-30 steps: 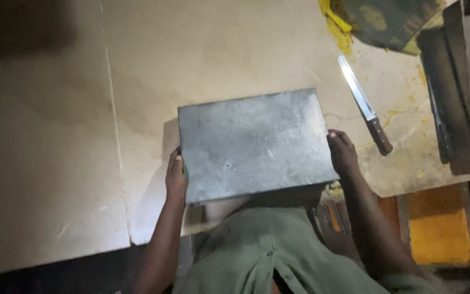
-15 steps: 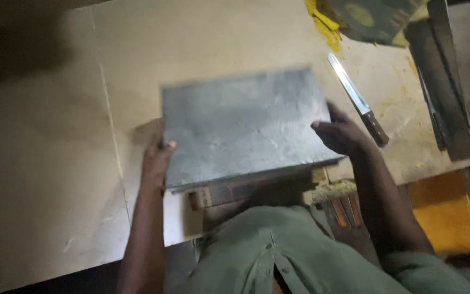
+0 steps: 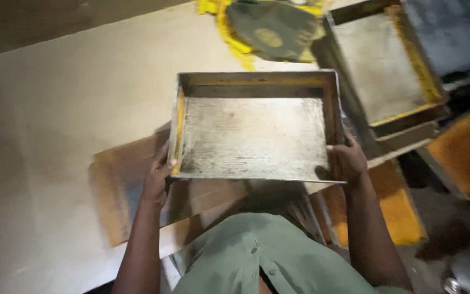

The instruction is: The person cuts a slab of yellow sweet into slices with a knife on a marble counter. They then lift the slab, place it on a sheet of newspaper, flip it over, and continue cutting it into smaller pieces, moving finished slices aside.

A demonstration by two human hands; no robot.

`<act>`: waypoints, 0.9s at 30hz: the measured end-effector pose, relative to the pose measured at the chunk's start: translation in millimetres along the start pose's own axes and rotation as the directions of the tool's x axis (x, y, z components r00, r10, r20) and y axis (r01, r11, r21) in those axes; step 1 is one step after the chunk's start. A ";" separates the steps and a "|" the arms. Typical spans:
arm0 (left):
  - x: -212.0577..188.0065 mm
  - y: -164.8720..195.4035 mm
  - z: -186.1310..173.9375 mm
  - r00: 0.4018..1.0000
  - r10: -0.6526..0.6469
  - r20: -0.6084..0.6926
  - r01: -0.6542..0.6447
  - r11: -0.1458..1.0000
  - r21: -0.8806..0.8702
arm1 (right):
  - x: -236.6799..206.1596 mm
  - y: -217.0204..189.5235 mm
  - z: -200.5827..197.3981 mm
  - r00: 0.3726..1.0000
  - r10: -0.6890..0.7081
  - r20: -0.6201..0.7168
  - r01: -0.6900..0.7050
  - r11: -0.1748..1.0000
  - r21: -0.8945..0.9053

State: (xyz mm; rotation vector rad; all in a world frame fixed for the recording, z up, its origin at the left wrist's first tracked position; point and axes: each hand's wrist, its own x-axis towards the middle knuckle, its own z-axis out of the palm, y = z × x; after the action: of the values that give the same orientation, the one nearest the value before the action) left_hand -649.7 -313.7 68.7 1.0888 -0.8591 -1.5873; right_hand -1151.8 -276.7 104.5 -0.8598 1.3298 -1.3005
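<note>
Item: metal tray (image 3: 252,136), open side up, above the worktop's (image 3: 72,109) near edge. I see my left hand (image 3: 158,177) and right hand (image 3: 349,160) clamped on its side walls.

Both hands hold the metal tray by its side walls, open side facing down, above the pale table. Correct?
Not quite. The head view shows the metal tray with its open side facing up, its scuffed inner floor visible. The rest stands: left hand and right hand grip opposite side walls above the pale table.
</note>
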 end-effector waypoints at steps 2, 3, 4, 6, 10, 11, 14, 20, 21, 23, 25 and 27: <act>20.6 -13.4 57.0 0.998 -0.010 0.061 0.025 0.969 -0.246 | -14.8 -1.0 -59.0 0.985 0.060 -0.164 -0.046 0.995 0.089; 36.9 -16.8 87.8 0.998 0.011 0.067 0.014 0.928 -0.372 | -17.7 -3.7 -84.2 0.978 0.004 -0.207 0.022 0.992 0.124; 49.8 -24.2 117.8 0.997 0.031 0.066 0.005 0.871 -0.491 | -19.4 -3.3 -109.1 0.967 -0.050 -0.249 0.091 0.983 0.156; 69.4 -37.1 173.7 0.985 0.098 0.141 -0.041 0.932 -0.360 | -13.7 -2.3 -151.7 0.932 -0.114 -0.345 0.208 0.945 0.251; 69.7 -64.3 243.1 0.965 0.070 0.253 -0.126 0.969 0.211 | 40.7 6.7 -225.2 0.755 0.088 -0.650 0.268 0.863 0.428; 66.7 -71.1 250.0 0.968 0.005 0.252 -0.077 0.958 0.277 | 55.4 10.9 -238.9 0.664 0.188 -0.723 0.259 0.849 0.459; 52.6 -93.6 249.6 0.970 -0.115 0.213 0.008 0.894 0.448 | 77.5 23.1 -259.5 0.683 -0.032 -0.730 0.105 0.993 0.055; 40.9 -122.0 185.4 0.998 -0.060 -0.028 0.066 0.863 0.501 | 85.0 -22.2 -217.6 0.643 -0.640 -0.422 -0.002 0.549 -0.836; 39.3 -123.8 176.3 0.995 -0.049 -0.083 0.085 0.858 0.506 | 100.6 -39.6 -205.3 0.694 -0.582 -0.423 0.083 0.649 -0.756; 36.4 -123.7 164.8 0.990 -0.009 -0.142 0.085 0.836 0.541 | 140.1 -68.1 -178.6 0.775 -0.599 -0.200 0.082 0.410 -0.908; 30.6 -117.6 160.7 0.985 0.038 -0.166 0.071 0.793 0.605 | 194.2 -78.3 -150.4 0.846 -0.534 -0.014 0.035 0.082 -0.996; 20.6 -106.0 160.5 0.990 0.119 -0.078 -0.032 0.718 0.695 | 246.0 -61.8 -121.7 0.788 -0.571 0.229 0.032 -0.333 -0.942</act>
State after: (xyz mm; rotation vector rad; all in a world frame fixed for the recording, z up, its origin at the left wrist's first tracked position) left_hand -837.4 -302.7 23.0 1.6255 -1.4637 -1.1131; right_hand -1329.5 -494.8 103.1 -2.4334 2.6611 -0.2871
